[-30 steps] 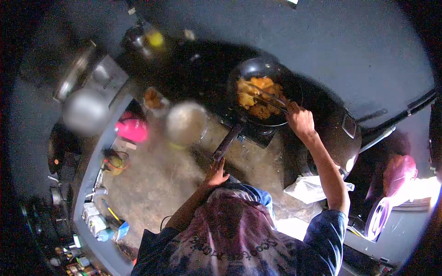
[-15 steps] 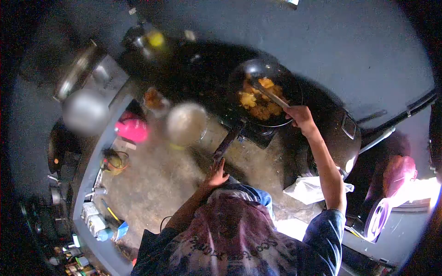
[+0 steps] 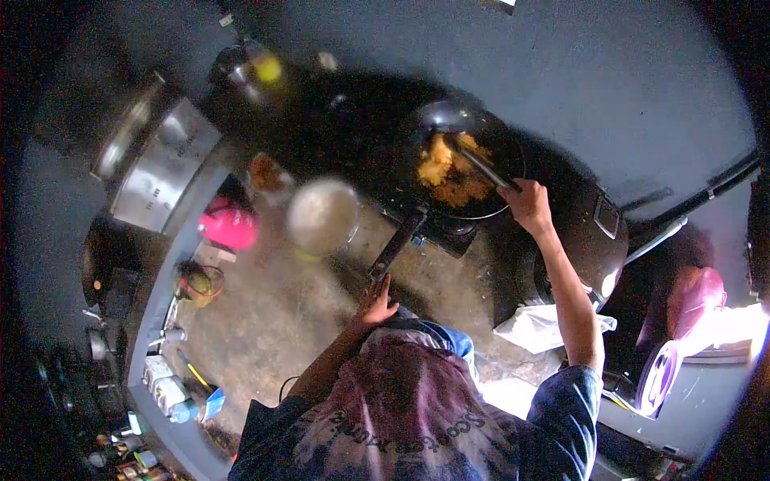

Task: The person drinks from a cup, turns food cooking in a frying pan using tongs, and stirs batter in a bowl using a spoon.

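A dark wok (image 3: 501, 152) stands on a stove, with golden-brown pieces of food (image 3: 439, 164) inside. My right hand (image 3: 529, 204) is closed around the handle of a long spatula (image 3: 481, 166), whose far end dips among the food. The wok's long handle (image 3: 399, 243) points down towards me. At its lower end is my left hand (image 3: 377, 305), closed on the tip with the thumb sticking out to the side; its other fingers are partly hidden.
Left of the wok sit a pale round pot (image 3: 323, 215), a small bag with brown contents (image 3: 267, 172) and a bright pink object (image 3: 228, 223). A steel box (image 3: 164, 172) stands further left. Right of the wok is a large dark pot (image 3: 597, 248), with a white plastic bag (image 3: 533, 327) below.
The spatula and my right hand have shifted slightly, and the food lies differently in the wok. My left hand stays at the wok handle. A pale blurred patch over the steel box is gone.
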`<act>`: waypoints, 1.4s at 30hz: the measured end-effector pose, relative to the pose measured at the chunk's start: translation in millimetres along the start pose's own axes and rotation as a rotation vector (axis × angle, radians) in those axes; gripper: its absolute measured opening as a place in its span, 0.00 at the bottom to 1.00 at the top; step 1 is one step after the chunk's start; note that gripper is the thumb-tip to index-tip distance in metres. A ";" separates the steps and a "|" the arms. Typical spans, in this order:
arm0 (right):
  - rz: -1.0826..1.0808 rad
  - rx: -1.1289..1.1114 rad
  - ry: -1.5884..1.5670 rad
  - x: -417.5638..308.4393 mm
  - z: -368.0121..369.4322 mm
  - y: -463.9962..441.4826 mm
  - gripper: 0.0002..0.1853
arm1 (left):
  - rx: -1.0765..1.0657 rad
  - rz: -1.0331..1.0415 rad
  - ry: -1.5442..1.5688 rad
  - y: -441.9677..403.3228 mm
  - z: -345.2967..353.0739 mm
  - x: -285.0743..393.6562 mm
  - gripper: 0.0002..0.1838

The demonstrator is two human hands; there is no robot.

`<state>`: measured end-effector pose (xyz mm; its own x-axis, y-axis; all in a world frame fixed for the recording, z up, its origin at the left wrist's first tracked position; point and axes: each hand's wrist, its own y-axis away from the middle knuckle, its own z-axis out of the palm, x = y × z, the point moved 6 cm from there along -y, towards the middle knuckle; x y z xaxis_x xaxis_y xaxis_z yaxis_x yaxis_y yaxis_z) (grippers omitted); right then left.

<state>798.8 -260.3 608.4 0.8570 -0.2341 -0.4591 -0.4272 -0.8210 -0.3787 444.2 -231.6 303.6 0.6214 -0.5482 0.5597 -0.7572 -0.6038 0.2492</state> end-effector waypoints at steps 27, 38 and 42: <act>-0.105 -0.143 0.087 4.8 11.9 3.9 0.15 | -0.042 -0.003 -0.036 0.7 -4.3 5.8 0.52; 0.074 -0.172 0.126 -27.6 -8.5 3.4 0.14 | 0.042 0.011 -0.070 3.1 -4.9 5.5 0.49; 0.031 -0.188 0.139 -19.6 14.3 8.4 0.13 | 0.048 0.024 -0.071 2.4 -8.1 7.5 0.49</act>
<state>774.3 -255.1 602.7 0.8812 -0.3194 -0.3485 -0.4039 -0.8918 -0.2039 445.4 -232.5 314.8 0.6173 -0.6012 0.5076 -0.7624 -0.6163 0.1973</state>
